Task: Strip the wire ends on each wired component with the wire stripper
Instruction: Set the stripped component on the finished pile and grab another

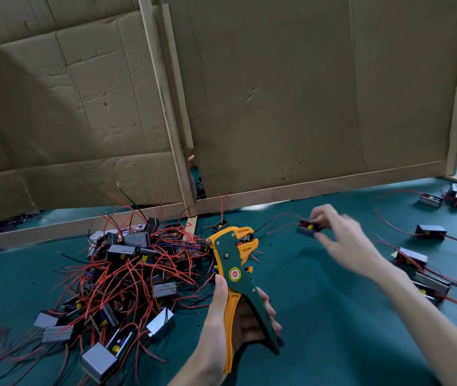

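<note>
My left hand (223, 327) grips the two handles of a green and orange wire stripper (234, 263), held upright over the green table with its jaws pointing up and right. To the right of the jaws, my right hand (341, 238) pinches a small grey wired component (306, 229) with a yellow part; the hand is blurred by motion. Thin red and black wires trail from the component toward the stripper's jaws. A big tangled pile of wired components (135, 271) with red wires lies left of the stripper.
Several more wired components (429, 231) lie spread on the green table (333, 316) at the right. Upright cardboard panels (291, 93) on wooden frames wall off the table's far side. Small wire scraps dot the cloth near the pile.
</note>
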`<state>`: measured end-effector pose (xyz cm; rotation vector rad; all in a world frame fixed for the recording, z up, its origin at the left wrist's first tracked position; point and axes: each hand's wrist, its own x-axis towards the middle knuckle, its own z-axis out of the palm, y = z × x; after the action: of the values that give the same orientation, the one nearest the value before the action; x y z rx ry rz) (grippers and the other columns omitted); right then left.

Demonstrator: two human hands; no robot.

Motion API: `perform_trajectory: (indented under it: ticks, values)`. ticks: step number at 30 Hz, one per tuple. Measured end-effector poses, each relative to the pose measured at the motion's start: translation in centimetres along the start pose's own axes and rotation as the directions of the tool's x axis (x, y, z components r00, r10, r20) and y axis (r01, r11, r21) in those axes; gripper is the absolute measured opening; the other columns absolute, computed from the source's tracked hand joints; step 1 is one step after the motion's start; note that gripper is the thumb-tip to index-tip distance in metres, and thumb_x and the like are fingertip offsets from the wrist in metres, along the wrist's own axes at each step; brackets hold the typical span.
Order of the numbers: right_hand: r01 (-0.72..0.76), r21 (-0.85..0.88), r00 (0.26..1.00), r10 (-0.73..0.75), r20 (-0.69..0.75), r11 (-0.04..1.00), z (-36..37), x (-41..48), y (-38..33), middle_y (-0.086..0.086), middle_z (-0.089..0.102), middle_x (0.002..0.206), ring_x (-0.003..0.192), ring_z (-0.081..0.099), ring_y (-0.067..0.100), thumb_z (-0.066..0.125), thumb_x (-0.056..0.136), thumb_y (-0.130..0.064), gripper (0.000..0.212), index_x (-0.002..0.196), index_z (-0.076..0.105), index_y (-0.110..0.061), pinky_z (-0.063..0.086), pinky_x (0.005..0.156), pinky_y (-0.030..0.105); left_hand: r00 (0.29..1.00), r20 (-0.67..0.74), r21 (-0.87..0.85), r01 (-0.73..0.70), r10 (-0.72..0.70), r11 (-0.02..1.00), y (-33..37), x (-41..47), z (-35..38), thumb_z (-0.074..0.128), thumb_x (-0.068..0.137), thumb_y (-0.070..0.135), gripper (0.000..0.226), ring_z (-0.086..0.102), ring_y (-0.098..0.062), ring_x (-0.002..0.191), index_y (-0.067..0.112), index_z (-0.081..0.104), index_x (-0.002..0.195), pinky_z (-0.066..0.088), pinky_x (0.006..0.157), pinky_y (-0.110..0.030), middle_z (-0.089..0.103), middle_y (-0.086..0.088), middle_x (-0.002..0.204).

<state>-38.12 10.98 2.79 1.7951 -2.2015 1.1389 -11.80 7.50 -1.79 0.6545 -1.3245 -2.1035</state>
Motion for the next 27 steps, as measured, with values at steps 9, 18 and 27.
perform_trajectory:
  ticks: [9,18,27]
  values:
    - [-0.208,0.088,0.938,0.173,0.301,0.974,1.5,-0.7,-2.2,-0.002,0.069,0.064,0.061,0.061,0.015,0.059,0.090,-0.049,0.024,0.100,0.052,-0.028,0.049,0.066,0.032,0.999,-0.042,-0.078,0.004,-0.007,0.997,0.0,0.4,0.0,0.072,0.040,0.083,0.107,0.060,-0.039,0.086,-0.003,0.062,0.103,0.044,0.093,-0.059,0.064,-0.025,0.092]
    - [-0.113,0.198,0.895,0.013,0.445,0.974,1.3,-0.7,-1.1,-0.008,0.053,0.115,0.096,0.056,0.010,0.062,0.084,0.006,0.036,0.097,0.073,-0.026,0.043,0.086,0.022,0.999,-0.033,-0.042,0.028,-0.029,0.999,-0.1,0.5,-0.3,0.072,0.038,0.084,0.100,0.063,-0.039,0.086,0.003,0.069,0.096,0.047,0.090,-0.057,0.067,-0.023,0.093]
    - [-0.075,0.382,0.919,-0.085,0.385,0.921,2.8,-0.6,-1.6,-0.013,0.067,0.104,0.095,0.058,-0.003,0.066,0.089,-0.009,0.016,0.096,0.077,-0.018,0.041,0.084,0.010,0.998,-0.034,-0.045,0.045,-0.046,0.998,0.3,0.3,0.0,0.075,0.034,0.083,0.105,0.064,-0.038,0.083,0.002,0.066,0.100,0.047,0.090,-0.056,0.067,-0.022,0.091]
